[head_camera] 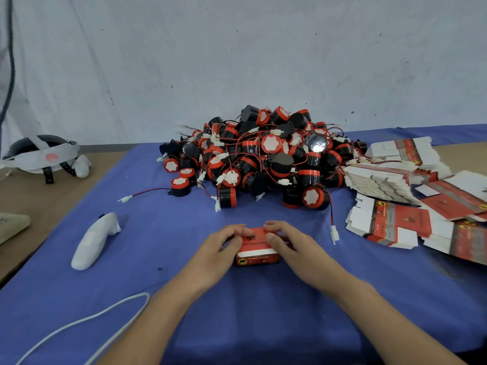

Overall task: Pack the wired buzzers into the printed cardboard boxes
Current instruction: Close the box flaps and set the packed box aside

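A small red printed cardboard box (257,255) stands on the blue cloth in front of me. My left hand (222,250) grips its left side, fingers curled over the top. My right hand (288,245) holds the right side, fingertips on the top flap and thumb on the front. What is inside the box is hidden. Behind it lies a large pile of black-and-red wired buzzers (263,156) with red-black leads and white plugs. One stray lead with a white plug (334,233) trails to the right of my hands.
Flat unfolded printed boxes (395,222) are stacked and spread at the right. A white controller (95,241) lies at the left, a white cable (87,320) curls near the front left. A headset (42,156) rests on the wooden table at far left.
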The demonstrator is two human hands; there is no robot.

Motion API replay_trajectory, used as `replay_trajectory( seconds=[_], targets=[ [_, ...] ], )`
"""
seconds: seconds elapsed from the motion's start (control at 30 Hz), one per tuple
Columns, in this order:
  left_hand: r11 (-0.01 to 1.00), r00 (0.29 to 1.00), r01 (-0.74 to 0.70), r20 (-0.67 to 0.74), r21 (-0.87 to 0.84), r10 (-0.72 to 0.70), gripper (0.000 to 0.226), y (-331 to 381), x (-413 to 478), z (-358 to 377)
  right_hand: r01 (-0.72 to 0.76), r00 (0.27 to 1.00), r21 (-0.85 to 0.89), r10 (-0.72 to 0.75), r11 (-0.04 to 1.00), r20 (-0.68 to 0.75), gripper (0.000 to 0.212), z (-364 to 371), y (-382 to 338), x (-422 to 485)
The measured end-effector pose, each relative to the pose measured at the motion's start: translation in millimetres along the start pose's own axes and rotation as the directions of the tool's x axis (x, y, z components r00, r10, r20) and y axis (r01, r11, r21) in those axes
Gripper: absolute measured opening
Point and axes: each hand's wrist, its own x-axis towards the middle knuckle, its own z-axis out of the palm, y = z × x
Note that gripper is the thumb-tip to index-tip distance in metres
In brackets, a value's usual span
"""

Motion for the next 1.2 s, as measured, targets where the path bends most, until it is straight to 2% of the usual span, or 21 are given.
replay_trajectory(
  seconds=[0.13,0.23,0.37,0.57,0.67,0.83,0.97,1.03,1.1,1.13,1.2],
  targets=[
    [0.995,0.999,0.05,0.0,-0.09,-0.05,0.048,-4,0,0,0.044,0.999,-0.156,-0.043,0.987,0.012,0.026,5,-3,-2],
    [0.986,0.997,0.07,0.002,-0.152,-0.071,0.043,-6,0,1,0.101,0.995,-0.254,-0.097,0.962,0.028,0.032,9,-7,-3],
    [0.986,0.998,0.058,0.013,-0.155,-0.056,0.038,-6,-1,-1,0.074,0.997,-0.323,-0.062,0.943,0.048,0.037,13,-11,-6],
    [0.999,0.999,-0.037,-0.007,0.01,0.038,0.033,-3,-6,4,0.053,0.998,-0.351,-0.037,0.935,0.052,0.039,16,-13,-7],
    [0.991,0.997,-0.072,-0.017,0.115,0.074,0.034,-5,-7,7,0.089,0.995,-0.435,-0.065,0.896,0.071,0.038,16,-13,-8],
    [0.949,0.977,-0.168,-0.082,0.267,0.196,0.039,-4,-7,4,0.139,0.99,-0.391,-0.118,0.91,0.077,0.034,15,-15,-11],
    [0.979,0.99,-0.127,-0.034,0.162,0.134,0.046,-1,-8,-3,0.129,0.991,-0.403,-0.109,0.906,0.072,0.037,13,-17,-10],
    [0.989,0.994,-0.108,0.018,0.105,0.107,0.039,-1,-9,-7,0.127,0.991,-0.391,-0.105,0.912,0.077,0.041,12,-18,-10],
    [0.976,0.989,-0.137,0.082,0.168,0.125,0.014,-1,-12,-10,0.136,0.99,-0.379,-0.11,0.915,0.088,0.045,10,-19,-11],
    [0.965,0.985,-0.156,0.111,0.212,0.135,0.012,-1,-13,-11,0.142,0.989,-0.382,-0.112,0.913,0.099,0.049,9,-19,-11],
    [0.95,0.978,-0.192,0.125,0.245,0.166,0.027,-2,-14,-11,0.155,0.984,-0.409,-0.106,0.899,0.141,0.054,5,-17,-11]
  ],
)
